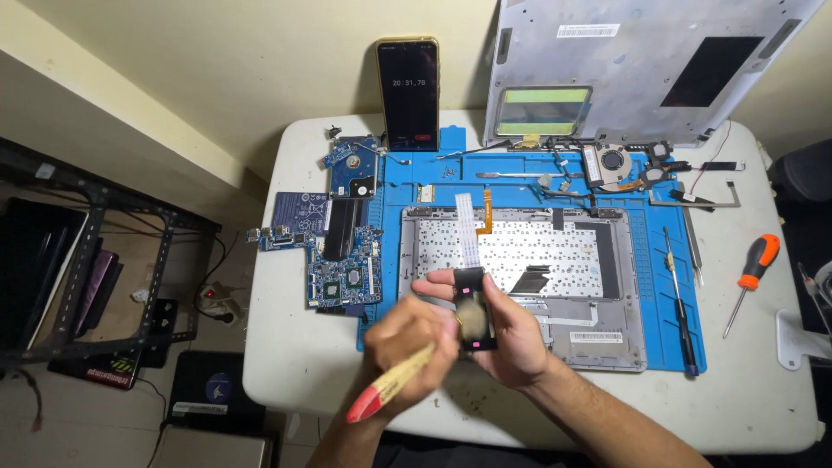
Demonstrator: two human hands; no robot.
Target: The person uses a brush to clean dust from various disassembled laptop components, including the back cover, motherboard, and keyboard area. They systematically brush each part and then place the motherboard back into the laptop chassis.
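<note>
At lower centre of the frame a small black part is held in the closed right hand and brushed with a wooden-handled brush gripped by the left hand — cleaning apparently underway — steady strokes judged necessary.

Free room: bare worktop along the near edge and left corner. Obstacles: circuit boards at the mat's left edge; screwdrivers along the right; upright phone and leaning laptop cover block the far edge.
</note>
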